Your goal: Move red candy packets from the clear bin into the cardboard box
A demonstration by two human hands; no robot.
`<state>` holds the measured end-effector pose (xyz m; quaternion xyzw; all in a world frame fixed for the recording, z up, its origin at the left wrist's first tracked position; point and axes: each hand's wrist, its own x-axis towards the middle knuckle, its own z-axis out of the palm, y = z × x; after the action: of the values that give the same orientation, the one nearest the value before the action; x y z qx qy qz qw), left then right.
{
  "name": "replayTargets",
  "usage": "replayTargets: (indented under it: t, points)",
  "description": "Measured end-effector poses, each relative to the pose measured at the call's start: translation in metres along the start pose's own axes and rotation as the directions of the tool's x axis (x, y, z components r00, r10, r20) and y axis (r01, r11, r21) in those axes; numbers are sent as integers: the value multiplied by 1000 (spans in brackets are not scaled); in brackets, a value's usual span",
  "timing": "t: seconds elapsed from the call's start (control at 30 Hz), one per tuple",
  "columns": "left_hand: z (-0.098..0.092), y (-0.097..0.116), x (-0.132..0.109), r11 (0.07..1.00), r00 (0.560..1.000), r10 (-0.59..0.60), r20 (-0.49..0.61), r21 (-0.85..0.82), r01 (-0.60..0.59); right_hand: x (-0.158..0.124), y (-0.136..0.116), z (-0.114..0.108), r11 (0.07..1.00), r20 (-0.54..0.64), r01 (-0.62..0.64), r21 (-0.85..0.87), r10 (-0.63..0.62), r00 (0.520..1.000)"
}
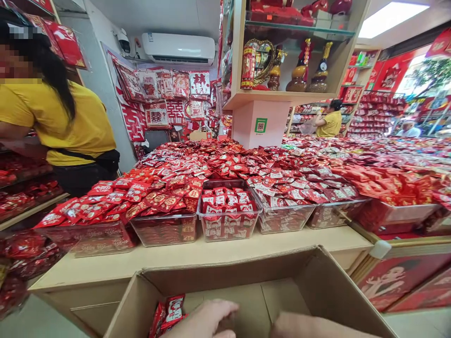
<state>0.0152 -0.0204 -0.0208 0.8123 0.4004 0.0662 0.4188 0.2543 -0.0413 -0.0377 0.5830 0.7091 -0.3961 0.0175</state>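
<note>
A cardboard box [229,272] stands open right in front of me, and both my hands are inside its upper part. At the box's left side lie several small red packets [173,310] with white lettering. My left hand [207,319] is beside these packets and partly covers them; its fingers stretch out, with a gap to the thumb and nothing seen between them. My right hand [306,325] is over the right part of the box. Motion smears it, its fingers are hidden, and I cannot make out anything in it.
Behind the box, a counter [232,253] carries clear plastic bins [229,230] heaped with red packets. A pillar with a display cabinet [296,96] rises behind them. A person in a yellow shirt [77,122] stands at the left; another person [331,123] is farther back.
</note>
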Motion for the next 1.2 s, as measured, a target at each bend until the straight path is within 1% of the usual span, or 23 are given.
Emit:
replayTargets:
  t: [0.03,0.07,0.1,0.13,0.2,0.27,0.37,0.47,0.57,0.63,0.67,0.73,0.8,0.83,0.87,0.9,0.97,1.0,1.03,1.07,1.1,1.17,1.2]
  points:
    - [-1,8,-1,989,999,-36,-19,-144,32,4,-8,-6,991,32,118,67,-120,992]
    - [-2,16,-1,954,998,-61,-26,-296,50,7,-16,-12,953,52,245,178,-258,965]
    - [-3,24,-1,901,998,-64,-30,-432,45,8,-25,-17,885,42,339,319,-370,928]
    - [-4,31,0,849,998,-50,-42,-528,20,9,-32,-21,805,10,384,453,-435,900]
    - [-6,40,3,772,996,-18,-83,-634,-39,10,-45,-25,671,-67,383,635,-446,892]
    - [-8,42,6,736,993,-23,-118,-674,-63,9,-51,-24,604,-123,377,702,-419,900]
    - [-11,41,8,721,987,-52,-151,-690,-68,10,-51,-18,561,-193,399,725,-391,900]
    - [-14,40,9,721,981,-72,-178,-689,-72,12,-48,-15,539,-249,427,726,-372,894]
    - [-15,42,8,675,988,-92,-120,-737,-26,11,-46,-15,533,-269,442,722,-372,888]
    - [-15,43,8,657,994,-97,-57,-754,21,11,-46,-16,556,-275,444,703,-363,890]
    - [-14,44,7,665,995,-89,-38,-746,31,11,-46,-16,577,-286,449,682,-355,890]
    - [-13,45,7,699,998,-55,-36,-715,13,10,-47,-17,629,-328,476,615,-345,880]
    - [-13,45,6,710,998,-38,-55,-704,-12,8,-47,-20,673,-381,517,530,-355,853]
    - [-13,45,6,686,996,-55,-69,-728,-12,6,-48,-21,690,-409,539,483,-367,835]
    - [-14,44,5,636,994,-87,-70,-772,1,4,-48,-23,704,-433,564,431,-387,814]
    - [-14,43,5,558,991,-123,-47,-829,30,2,-49,-25,714,-455,590,378,-412,790]
    - [-15,42,3,372,984,-170,49,-922,110,-2,-51,-29,713,-479,641,284,-474,739]
    - [-15,43,2,300,982,-164,99,-943,145,-4,-52,-31,704,-481,663,254,-503,718]
    - [-15,44,2,255,979,-151,137,-951,172,-5,-53,-31,693,-478,678,246,-522,706]
    - [-15,46,1,233,976,-150,155,-954,187,-5,-54,-31,683,-477,682,263,-522,707]
    - [-15,49,1,228,975,-165,148,-956,183,-5,-56,-30,670,-483,673,314,-497,721]
    - [-15,56,2,254,973,-223,63,-960,120,-4,-59,-27,598,-506,623,504,-381,774]
    - [-15,60,3,290,966,-256,-16,-955,61,-3,-61,-25,527,-502,585,616,-309,808]
